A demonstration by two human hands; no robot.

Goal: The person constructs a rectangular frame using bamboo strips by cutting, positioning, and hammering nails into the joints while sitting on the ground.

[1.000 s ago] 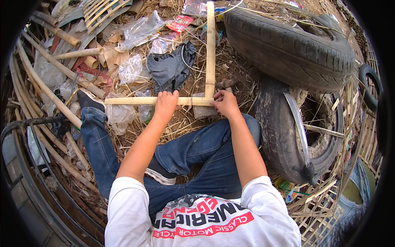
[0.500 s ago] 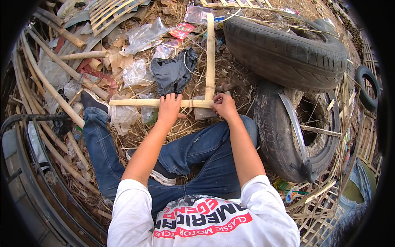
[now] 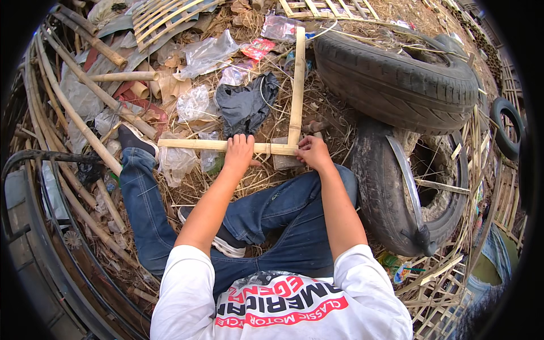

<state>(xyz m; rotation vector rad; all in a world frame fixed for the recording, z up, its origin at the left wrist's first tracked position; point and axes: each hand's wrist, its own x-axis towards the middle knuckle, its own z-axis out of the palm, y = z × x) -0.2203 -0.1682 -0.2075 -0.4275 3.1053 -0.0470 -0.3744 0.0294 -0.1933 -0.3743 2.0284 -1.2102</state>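
Two flat bamboo strips meet in an L. One strip (image 3: 192,144) lies crosswise in front of me, and the other strip (image 3: 297,85) runs away from its right end. My left hand (image 3: 240,152) is closed over the crosswise strip, right of its middle, with the fingers over the far edge. At the corner, my right hand (image 3: 314,153) pinches the crosswise strip's right end; whether something small is also between the fingertips is hidden. A greyish block (image 3: 283,161) sits under the corner.
Two worn tyres (image 3: 396,79) lie at the right, with a long-bladed machete (image 3: 403,173) on the nearer one. Past my left hand is a black plastic bag (image 3: 246,105). Bamboo poles (image 3: 79,133) and a metal frame (image 3: 51,156) crowd the left.
The view has shifted slightly, so the strips and ground appear a little lower and farther right. Both hands keep their places on the crosswise strip; the right fingers have moved slightly at the corner.
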